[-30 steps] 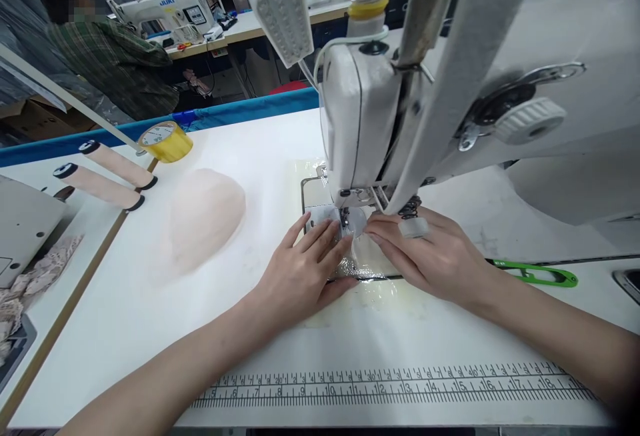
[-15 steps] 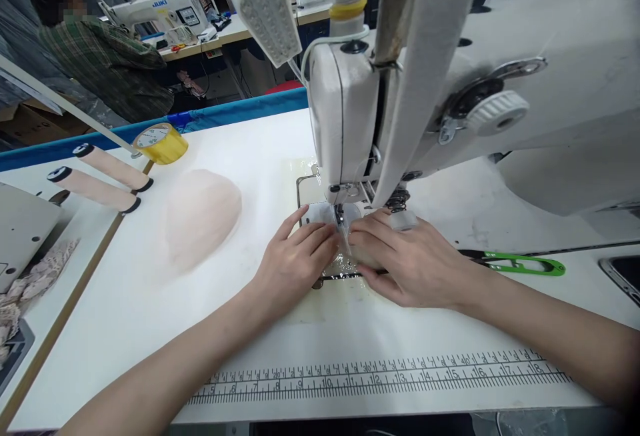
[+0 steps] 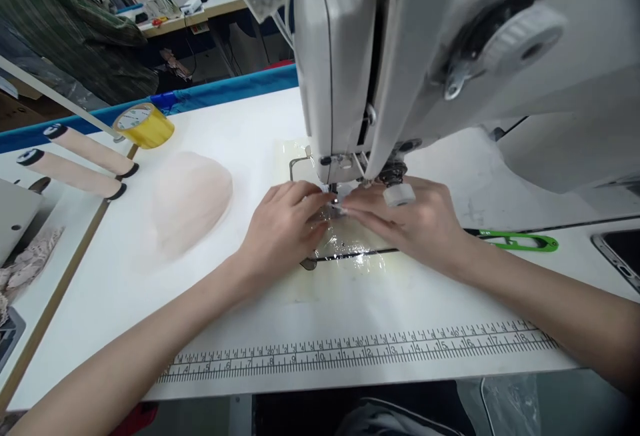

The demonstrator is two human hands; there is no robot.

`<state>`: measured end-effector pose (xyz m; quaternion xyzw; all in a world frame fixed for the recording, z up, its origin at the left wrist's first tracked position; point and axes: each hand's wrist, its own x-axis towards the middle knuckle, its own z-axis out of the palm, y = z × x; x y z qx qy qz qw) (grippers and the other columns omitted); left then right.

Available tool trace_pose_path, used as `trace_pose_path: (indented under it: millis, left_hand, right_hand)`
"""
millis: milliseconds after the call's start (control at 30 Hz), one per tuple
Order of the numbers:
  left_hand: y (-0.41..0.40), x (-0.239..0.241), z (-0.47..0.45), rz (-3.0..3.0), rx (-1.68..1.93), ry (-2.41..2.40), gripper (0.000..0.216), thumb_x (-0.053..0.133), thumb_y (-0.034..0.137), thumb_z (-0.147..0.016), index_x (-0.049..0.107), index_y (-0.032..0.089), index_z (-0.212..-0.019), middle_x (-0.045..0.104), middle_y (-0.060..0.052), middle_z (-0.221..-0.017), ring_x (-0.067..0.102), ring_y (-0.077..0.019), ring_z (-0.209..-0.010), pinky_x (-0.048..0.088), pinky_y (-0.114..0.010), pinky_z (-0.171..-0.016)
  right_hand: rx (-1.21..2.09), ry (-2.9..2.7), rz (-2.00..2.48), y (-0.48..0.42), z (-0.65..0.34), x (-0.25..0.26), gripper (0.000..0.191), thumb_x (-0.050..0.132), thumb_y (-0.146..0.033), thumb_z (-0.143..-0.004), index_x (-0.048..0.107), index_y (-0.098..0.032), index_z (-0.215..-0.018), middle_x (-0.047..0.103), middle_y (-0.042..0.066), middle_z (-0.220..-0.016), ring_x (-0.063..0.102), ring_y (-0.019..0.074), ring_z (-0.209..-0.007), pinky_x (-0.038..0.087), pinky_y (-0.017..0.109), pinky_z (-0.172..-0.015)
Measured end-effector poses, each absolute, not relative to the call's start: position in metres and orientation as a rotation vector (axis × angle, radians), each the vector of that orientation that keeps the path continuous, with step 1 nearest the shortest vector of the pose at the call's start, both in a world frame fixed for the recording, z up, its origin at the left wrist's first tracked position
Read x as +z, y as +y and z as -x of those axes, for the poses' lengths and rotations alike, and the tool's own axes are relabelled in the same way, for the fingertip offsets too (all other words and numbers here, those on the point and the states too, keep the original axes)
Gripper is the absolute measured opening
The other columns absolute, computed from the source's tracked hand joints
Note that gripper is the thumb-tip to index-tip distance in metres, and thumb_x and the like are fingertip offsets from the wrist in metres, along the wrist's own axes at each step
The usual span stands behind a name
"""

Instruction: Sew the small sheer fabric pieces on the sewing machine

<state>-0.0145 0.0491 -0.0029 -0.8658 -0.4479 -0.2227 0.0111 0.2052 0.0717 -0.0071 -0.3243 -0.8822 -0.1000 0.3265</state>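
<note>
Both my hands rest on the bed of a white sewing machine (image 3: pixel 345 69), right under its needle. My left hand (image 3: pixel 283 226) lies with its fingers bent and pressed down on a small pale fabric piece (image 3: pixel 334 213), which is almost hidden. My right hand (image 3: pixel 407 223) comes in from the right, its fingertips pressed flat on the same piece by the presser foot. A white ring-like guard (image 3: pixel 399 195) sits on one right finger. The needle plate (image 3: pixel 350 249) glints under clear film.
A stack of pale pink fabric cups (image 3: pixel 187 199) lies to the left. Beyond it are a yellow tape roll (image 3: pixel 144 125) and two thread cones (image 3: pixel 80 159). Green thread snips (image 3: pixel 520 241) lie to the right. A printed ruler (image 3: pixel 360 355) runs along the front edge. A person in a plaid shirt (image 3: pixel 75 43) works behind.
My view has moved closer and lower. Both hands have slid further under the machine head, and the fingertips have drawn together at the needle, covering most of the fabric piece.
</note>
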Motion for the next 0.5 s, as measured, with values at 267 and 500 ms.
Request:
trace_pose_path:
  millis: [267, 500]
  left_hand:
    - [0.059, -0.018, -0.013, 2.385, -0.783, -1.469, 0.02, 0.065, 0.04, -0.08, 0.066, 0.02, -0.083, 0.065, -0.004, -0.081, 0.061, -0.0231, -0.082, 0.045, -0.039, -0.082]
    - [0.057, -0.022, -0.015, 2.378, -0.78, -1.557, 0.007, 0.058, 0.018, -0.08, 0.064, 0.021, -0.081, 0.064, -0.002, -0.079, 0.059, -0.021, -0.079, 0.044, -0.037, -0.083]
  right_hand:
    - [-0.266, -2.281, 1.114, 0.075, -0.196, -0.011, 0.05, 0.041, -0.049, -0.099, 0.075, -0.023, -0.073, 0.062, 0.0, -0.058, 0.048, 0.0119, -0.052, 0.027, 0.028, -0.049]
    - [-0.282, -2.328, 1.103, 0.075, -0.196, -0.008, 0.054, 0.038, -0.048, -0.1, 0.075, -0.022, -0.071, 0.063, 0.0, -0.059, 0.044, 0.0115, -0.052, 0.026, 0.029, -0.049]
